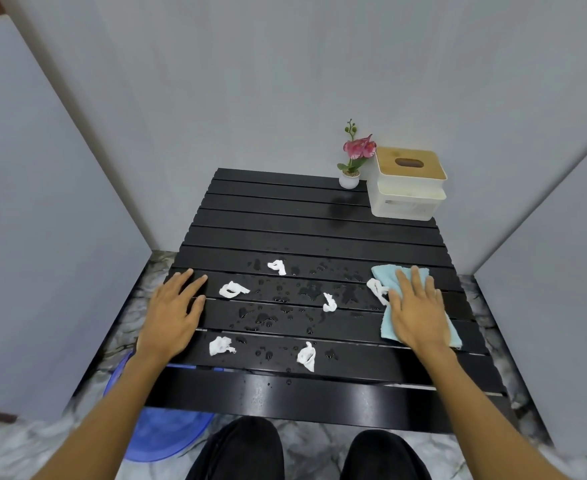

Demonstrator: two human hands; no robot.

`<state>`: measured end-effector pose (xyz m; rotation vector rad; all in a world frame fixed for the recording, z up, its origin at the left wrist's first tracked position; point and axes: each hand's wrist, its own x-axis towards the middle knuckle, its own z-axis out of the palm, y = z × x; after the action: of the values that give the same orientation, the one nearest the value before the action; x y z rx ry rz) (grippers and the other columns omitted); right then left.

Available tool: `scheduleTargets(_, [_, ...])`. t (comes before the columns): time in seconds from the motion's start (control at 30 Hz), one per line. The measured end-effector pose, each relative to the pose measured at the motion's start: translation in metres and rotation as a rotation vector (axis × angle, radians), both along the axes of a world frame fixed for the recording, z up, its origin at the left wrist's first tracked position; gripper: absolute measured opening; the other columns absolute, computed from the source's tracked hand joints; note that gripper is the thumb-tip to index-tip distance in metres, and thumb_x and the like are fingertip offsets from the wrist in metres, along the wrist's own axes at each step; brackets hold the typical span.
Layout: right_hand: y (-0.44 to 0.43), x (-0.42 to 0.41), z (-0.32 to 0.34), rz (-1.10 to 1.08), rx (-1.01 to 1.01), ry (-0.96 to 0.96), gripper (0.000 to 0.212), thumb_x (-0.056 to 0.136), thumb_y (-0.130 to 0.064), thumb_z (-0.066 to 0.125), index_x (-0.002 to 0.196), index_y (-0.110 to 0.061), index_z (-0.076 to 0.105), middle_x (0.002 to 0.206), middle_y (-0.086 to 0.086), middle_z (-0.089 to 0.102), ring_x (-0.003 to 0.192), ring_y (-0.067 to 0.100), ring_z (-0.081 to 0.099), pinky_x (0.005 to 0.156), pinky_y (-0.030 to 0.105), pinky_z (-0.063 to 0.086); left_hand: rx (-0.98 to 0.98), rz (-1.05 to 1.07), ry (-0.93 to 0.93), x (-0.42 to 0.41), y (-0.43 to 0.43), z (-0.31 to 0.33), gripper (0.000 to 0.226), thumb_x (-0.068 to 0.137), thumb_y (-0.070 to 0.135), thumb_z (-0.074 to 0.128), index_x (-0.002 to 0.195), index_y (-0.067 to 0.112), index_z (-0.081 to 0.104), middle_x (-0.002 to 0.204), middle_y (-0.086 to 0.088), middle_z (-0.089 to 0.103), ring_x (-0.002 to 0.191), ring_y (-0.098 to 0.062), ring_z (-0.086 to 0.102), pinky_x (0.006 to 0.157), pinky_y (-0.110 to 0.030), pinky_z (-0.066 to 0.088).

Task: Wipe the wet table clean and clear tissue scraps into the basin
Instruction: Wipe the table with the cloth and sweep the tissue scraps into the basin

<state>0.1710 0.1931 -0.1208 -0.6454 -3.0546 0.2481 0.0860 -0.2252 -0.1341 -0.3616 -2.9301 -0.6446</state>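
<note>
Potted pink flower (354,157) just beside wooden-lidded tissue box (408,183); marbled floor (319,452).

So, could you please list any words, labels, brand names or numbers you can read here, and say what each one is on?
None can be read.
Tissue box: wooden lid and white sides show no print.
Flower pot: plain white.
Blue cloth, tissue scraps, black table and blue basin: no markings.
</note>
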Motion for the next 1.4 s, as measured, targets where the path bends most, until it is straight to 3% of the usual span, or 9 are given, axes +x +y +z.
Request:
scheduleTargets(0.23, [-0.05, -0.01, 0.001, 0.124, -0.04, 0.017, 0.052, 0.099, -0.041, 0.021, 0.149, -0.026, 0.02, 0.159, 0.004, 0.013, 0.146, 0.031, 0.008, 0.118, 0.044, 0.009, -0.009, 0.009, -0.015, 0.0, -0.001, -0.001, 0.051, 0.092, 0.043, 0.032, 0.137, 0.026, 0.048, 0.148, -0.005, 0.041, 0.139, -0.025, 0.029, 0.115, -0.045, 0.021])
scheduleTargets(0.4, [-0.094, -0.014, 0.001, 0.237, -0.057, 0.053, 0.067, 0.088, -0.048, 0.001, 0.148, -0.026, 0.023, 0.159, 0.001, 0.018, 0.145, 0.03, 0.011, 0.118, 0.042, 0.013, -0.002, 0.002, -0.017, -0.001, -0.002, -0.002, 0.051, 0.092, 0.044, 0.031, 0.137, 0.027, 0.048, 0.148, -0.005, 0.041, 0.139, -0.025, 0.029, 0.114, -0.045, 0.021])
scheduleTargets(0.5, [-0.118, -0.012, 0.001, 0.311, -0.109, 0.095, 0.057, 0.094, -0.04, 0.008, 0.145, -0.025, 0.029, 0.156, -0.002, 0.026, 0.145, 0.027, 0.016, 0.118, 0.038, 0.014, -0.001, 0.003, -0.028, 0.0, -0.002, -0.002, 0.05, 0.093, 0.044, 0.031, 0.137, 0.028, 0.047, 0.148, -0.004, 0.04, 0.14, -0.024, 0.028, 0.115, -0.046, 0.02])
scheduleTargets(0.63, [-0.148, -0.008, 0.007, 0.332, -0.419, 0.259, 0.039, 0.1, -0.022, 0.038, 0.138, -0.025, 0.044, 0.144, -0.008, 0.045, 0.138, 0.019, 0.033, 0.115, 0.031, 0.022, 0.004, 0.002, -0.045, 0.001, -0.002, 0.001, 0.05, 0.093, 0.044, 0.03, 0.138, 0.027, 0.046, 0.149, -0.004, 0.039, 0.141, -0.023, 0.027, 0.116, -0.046, 0.019])
scheduleTargets(0.8, [-0.145, -0.001, 0.031, 0.135, -0.807, 0.536, 0.037, 0.096, -0.014, 0.049, 0.132, -0.023, 0.054, 0.134, -0.014, 0.055, 0.122, -0.002, 0.049, 0.106, 0.017, 0.034, 0.023, 0.002, -0.058, 0.001, -0.001, 0.005, 0.05, 0.092, 0.044, 0.033, 0.137, 0.028, 0.048, 0.149, -0.003, 0.039, 0.14, -0.022, 0.027, 0.115, -0.044, 0.019])
scheduleTargets(0.93, [-0.084, -0.002, 0.049, -0.017, -0.692, 0.574, 0.038, 0.095, -0.014, 0.049, 0.132, -0.021, 0.054, 0.132, -0.008, 0.058, 0.116, 0.003, 0.052, 0.097, 0.007, 0.029, 0.036, 0.006, -0.037, -0.009, -0.001, 0.009, 0.046, 0.091, 0.041, 0.04, 0.132, 0.027, 0.054, 0.144, -0.004, 0.046, 0.136, -0.026, 0.034, 0.112, -0.043, 0.023])
scheduleTargets(1.13, [0.023, -0.022, 0.059, -0.191, -0.398, 0.489, 0.038, 0.097, -0.014, 0.042, 0.135, -0.012, 0.048, 0.136, 0.015, 0.054, 0.123, 0.036, 0.049, 0.102, 0.039, 0.035, 0.043, -0.021, -0.007, -0.043, 0.016, 0.015, 0.041, 0.095, 0.031, 0.051, 0.136, 0.028, 0.049, 0.147, -0.004, 0.042, 0.139, -0.024, 0.03, 0.113, -0.043, 0.022])
scheduleTargets(1.3, [0.066, -0.043, 0.022, -0.171, -0.178, 0.092, 0.046, 0.098, -0.033, 0.035, 0.142, -0.02, 0.034, 0.149, 0.011, 0.036, 0.131, 0.038, 0.035, 0.106, 0.054, 0.028, 0.005, -0.037, -0.025, -0.052, 0.029, 0.004, 0.046, 0.096, 0.043, 0.035, 0.139, 0.03, 0.044, 0.151, -0.003, 0.035, 0.142, -0.022, 0.023, 0.116, -0.041, 0.01])
scheduleTargets(1.4, [0.068, -0.048, 0.002, -0.195, -0.079, 0.038, 0.051, 0.096, -0.042, 0.029, 0.144, -0.025, 0.029, 0.156, 0.009, 0.023, 0.137, 0.037, 0.025, 0.109, 0.057, 0.024, -0.001, -0.029, -0.024, -0.051, 0.029, -0.001, 0.054, 0.092, 0.049, 0.025, 0.139, 0.032, 0.043, 0.152, -0.001, 0.034, 0.143, -0.019, 0.021, 0.116, -0.036, 0.005])
